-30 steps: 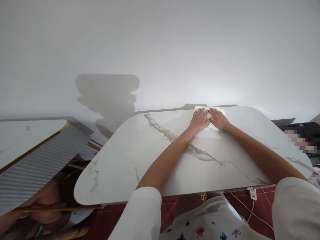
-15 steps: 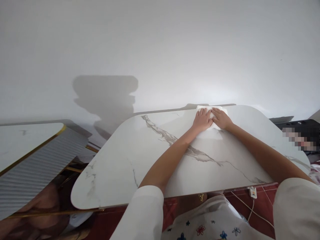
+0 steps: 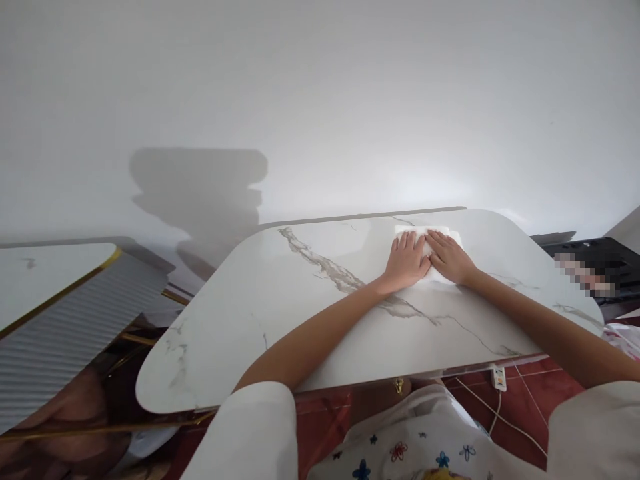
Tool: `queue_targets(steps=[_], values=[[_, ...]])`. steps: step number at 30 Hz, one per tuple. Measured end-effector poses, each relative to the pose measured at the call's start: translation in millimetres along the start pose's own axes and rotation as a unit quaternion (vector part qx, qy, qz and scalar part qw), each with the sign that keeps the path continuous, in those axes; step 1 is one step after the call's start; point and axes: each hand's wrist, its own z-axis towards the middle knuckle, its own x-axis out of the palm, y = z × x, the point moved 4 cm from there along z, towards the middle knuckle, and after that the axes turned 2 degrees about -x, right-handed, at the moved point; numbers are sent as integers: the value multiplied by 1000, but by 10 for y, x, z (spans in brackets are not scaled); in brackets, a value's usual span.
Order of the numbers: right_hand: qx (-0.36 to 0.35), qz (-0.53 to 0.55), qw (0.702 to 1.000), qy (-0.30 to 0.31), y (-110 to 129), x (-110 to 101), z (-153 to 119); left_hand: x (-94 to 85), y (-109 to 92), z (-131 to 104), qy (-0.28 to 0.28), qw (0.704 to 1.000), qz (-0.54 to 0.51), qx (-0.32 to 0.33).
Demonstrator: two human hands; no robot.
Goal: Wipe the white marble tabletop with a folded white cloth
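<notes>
Near the far edge of a white marble-patterned tabletop (image 3: 235, 313) lies a folded white cloth (image 3: 435, 277). My left hand (image 3: 407, 260) rests flat on its left part, palm down with fingers stretched forward. Beside it my right hand (image 3: 451, 259) is also flat on the cloth, fingers extended and angled to the left. The two hands meet near the thumbs. Both cover much of the cloth, whose far corners and near edge still show. Neither palm is visible.
A pale wall (image 3: 320, 107) stands right behind the tabletop. To the left is another marble-topped piece (image 3: 55, 273) with gold trim and a ribbed grey side. A black object (image 3: 620, 257) sits at the right. Below, a power strip (image 3: 499, 378) with a cord lies on the red tiled floor (image 3: 535, 393).
Both hands and the cloth have moved back from the tabletop's far edge, towards me. The hands stay flat on the cloth. The view has shifted slightly.
</notes>
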Motion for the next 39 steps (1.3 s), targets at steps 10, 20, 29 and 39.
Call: queue_targets(steps=[10,20,29,39], values=[[-32,27,999,-6,468,-153,-774,-217,-320,-787,-10,1000,-25,3],[-71,-10,997,-24,1069,-219,-1209,-447,-395,-1533,-2,1000,-9,22],[-67,3,998,15,1187,-153,-845,-465,-118,-1455,36,999,12,3],[-38,3,999,17,774,30,42,-227,445,-592,32,999,0,3]])
